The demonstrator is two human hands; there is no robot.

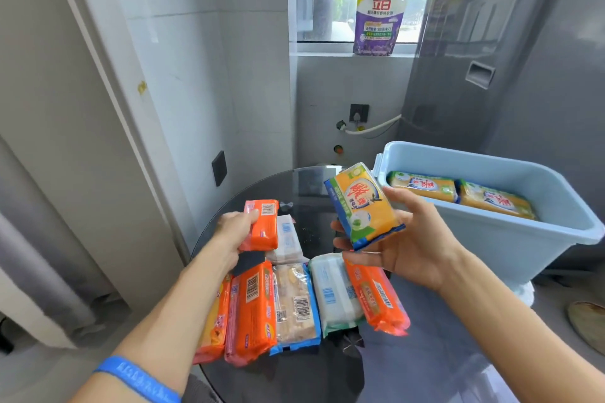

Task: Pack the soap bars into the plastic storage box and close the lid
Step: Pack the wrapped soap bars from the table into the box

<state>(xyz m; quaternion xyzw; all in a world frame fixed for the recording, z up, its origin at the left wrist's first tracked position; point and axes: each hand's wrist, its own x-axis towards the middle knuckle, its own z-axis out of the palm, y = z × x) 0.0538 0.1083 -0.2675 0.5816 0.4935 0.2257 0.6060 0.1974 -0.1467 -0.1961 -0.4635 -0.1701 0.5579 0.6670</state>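
Above the round dark glass bench, the right hand held a yellow soap bar in a blue-edged wrapper, tilted, with the thumb across its upper right side and the fingers curled under its lower end, so the grip was clamped on the bar. The bar hung in the air just left of the light blue plastic storage box, apart from it.

The left hand gripped an orange soap bar at the far end of the pile, thumb on top near the barcode and fingers wrapped below; whether that bar was lifted clear of the white bar beside it could not be told. A blue wristband circled the left forearm.

The storage box stood open at the right edge of the bench. Inside lay two yellow soap bars end to end along the far wall; no lid showed on it.

On the bench below the hands lay a row of wrapped bars side by side and touching: three orange ones at the left, a beige bar in clear wrap, a white bar with green trim, and another orange bar under the right hand.

A purple detergent pouch stood on the window sill.
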